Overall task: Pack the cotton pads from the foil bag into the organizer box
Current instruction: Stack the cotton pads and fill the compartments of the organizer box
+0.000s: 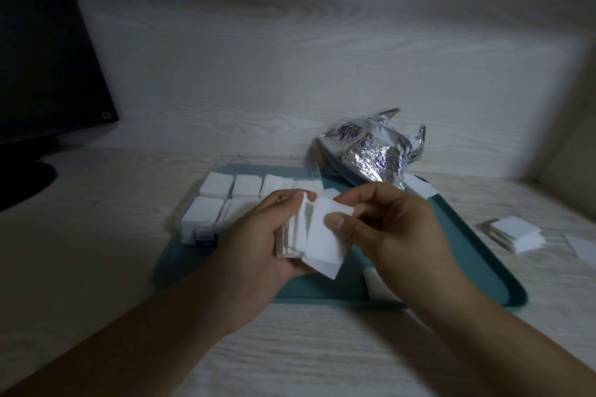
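Observation:
My left hand (258,235) grips a stack of white cotton pads (296,232) on edge above the teal tray (483,267). My right hand (387,232) pinches the front pads of that stack (322,245) between thumb and fingers, peeling them away. Behind my left hand sits the clear organizer box (190,226), its compartments filled with white pads (214,185). The crumpled foil bag (377,155) lies at the tray's far right corner, with a pad (421,187) sticking out beside it.
A small pile of loose pads (516,232) and a single pad (582,246) lie on the wooden desk to the right of the tray. Another pad (375,284) lies on the tray under my right wrist. A dark monitor (42,58) stands at the far left.

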